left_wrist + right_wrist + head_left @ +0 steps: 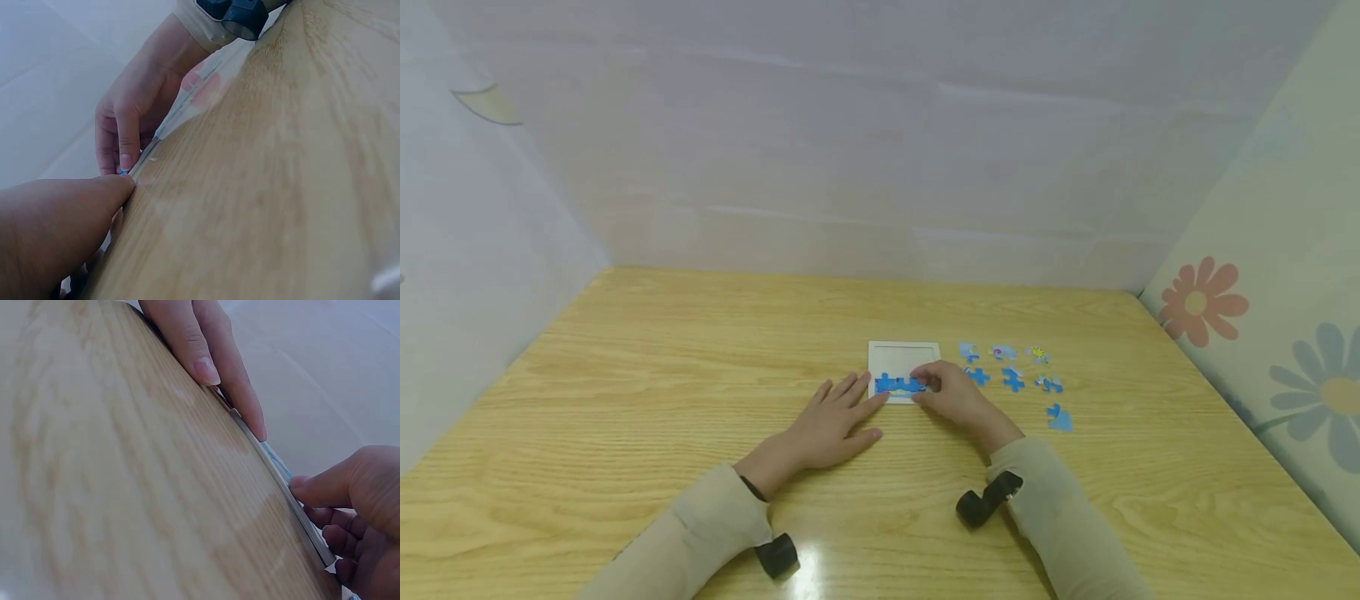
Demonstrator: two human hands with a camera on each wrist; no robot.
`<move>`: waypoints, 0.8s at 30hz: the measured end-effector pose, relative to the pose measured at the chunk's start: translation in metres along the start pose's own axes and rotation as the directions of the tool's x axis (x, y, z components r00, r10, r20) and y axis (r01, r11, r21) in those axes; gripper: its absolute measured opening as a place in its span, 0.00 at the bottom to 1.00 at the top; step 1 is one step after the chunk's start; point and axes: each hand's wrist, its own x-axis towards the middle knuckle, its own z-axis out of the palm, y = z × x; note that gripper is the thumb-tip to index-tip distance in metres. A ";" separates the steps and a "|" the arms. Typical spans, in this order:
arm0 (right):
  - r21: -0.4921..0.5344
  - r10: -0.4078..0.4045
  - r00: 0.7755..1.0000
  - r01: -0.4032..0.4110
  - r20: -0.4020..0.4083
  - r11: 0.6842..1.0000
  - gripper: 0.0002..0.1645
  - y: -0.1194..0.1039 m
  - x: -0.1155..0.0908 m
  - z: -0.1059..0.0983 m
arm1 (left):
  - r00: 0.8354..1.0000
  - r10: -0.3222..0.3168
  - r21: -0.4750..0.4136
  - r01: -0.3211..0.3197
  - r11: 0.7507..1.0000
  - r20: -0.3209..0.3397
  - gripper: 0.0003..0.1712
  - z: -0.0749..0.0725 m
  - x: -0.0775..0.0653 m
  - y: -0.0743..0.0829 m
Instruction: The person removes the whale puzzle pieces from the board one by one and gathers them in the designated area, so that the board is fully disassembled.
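Observation:
A shallow white puzzle tray [904, 357] lies on the wooden table, with blue jigsaw pieces [891, 385] fitted along its near side. My left hand [831, 427] lies with spread, fairly straight fingers at the tray's near left corner; its index fingertip touches the frame. At the right end of the blue row, my right hand [961, 398] pinches a puzzle piece between thumb and index finger; the fingers hide most of it. A sliver of blue shows by the right fingertips [127, 159] in the left wrist view. The right wrist view shows the right thumb [300, 482] against the tray edge [281, 487].
Right of the tray lie several loose jigsaw pieces, among them a yellow-flowered one [1037, 354], a blue one [1013, 380] and a light-blue one [1060, 417] nearer me. A pale cloth wall [880, 167] stands behind the table [700, 333], and a flower-printed one [1285, 250] on the right.

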 end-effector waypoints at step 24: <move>0.071 -0.063 0.998 0.062 0.020 0.996 0.17 0.013 -0.011 -0.031 | 1.000 -0.002 0.003 0.002 1.000 0.004 0.31 0.001 0.002 0.003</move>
